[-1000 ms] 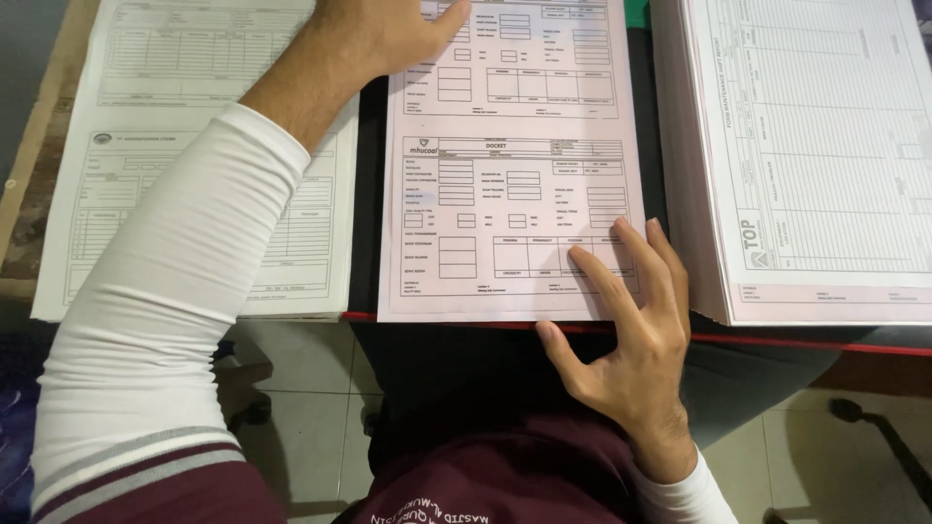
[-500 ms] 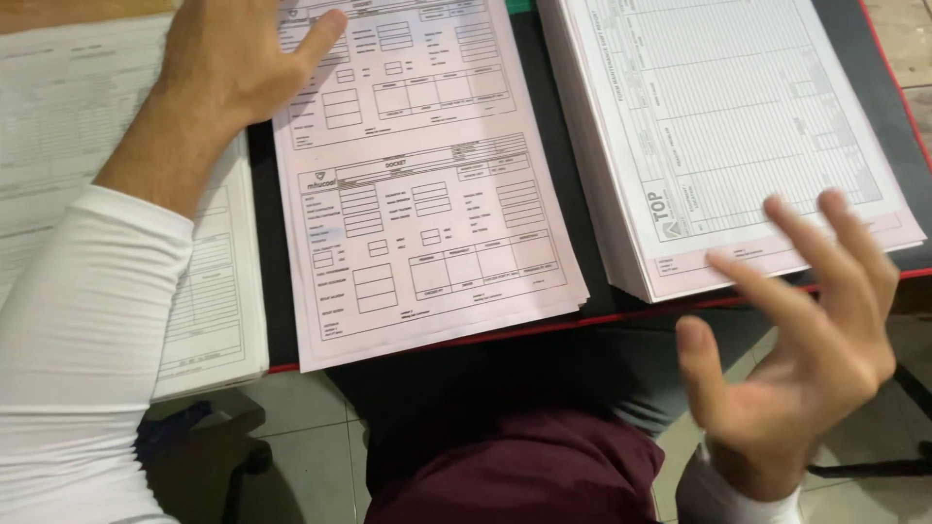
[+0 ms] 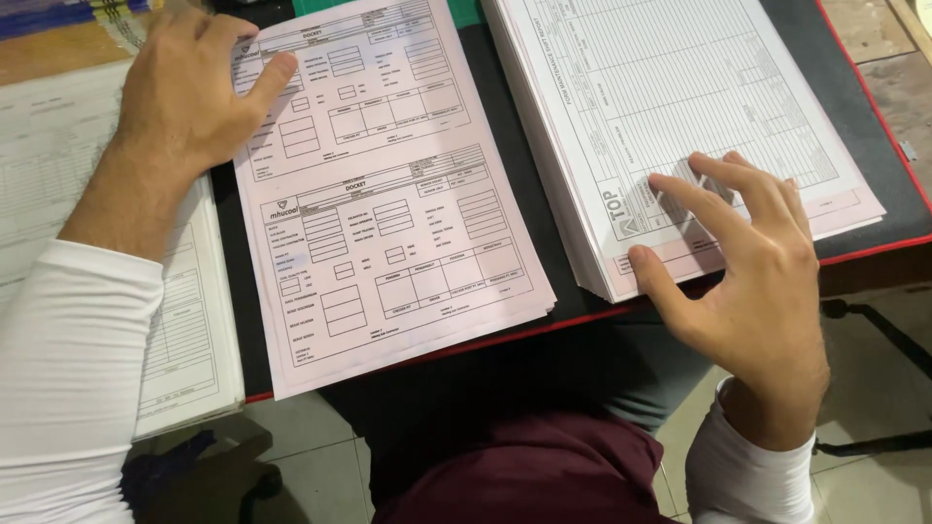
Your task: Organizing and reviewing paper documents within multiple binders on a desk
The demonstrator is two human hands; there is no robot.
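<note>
Your right hand [image 3: 752,277] sits at the lower right of the frame with its fingers spread and loose, gripping nothing. The fingertips [image 3: 680,180] rest on the top sheet of the thick paper stack [image 3: 699,87], and the thumb touches the stack's near edge. That stack fills the upper right. Its top sheet is a white form ruled with fine lines and turned sideways, and a pink sheet peeks out along its lower edge.

Your left hand [image 3: 184,97] lies flat at the upper left, fingers relaxed, pressing the top corner of the pink form pile [image 3: 388,223] in the centre. A white form pile [image 3: 184,340] lies at the left, partly under your sleeve. All three lie on a black mat [image 3: 544,209] edged in red.
</note>
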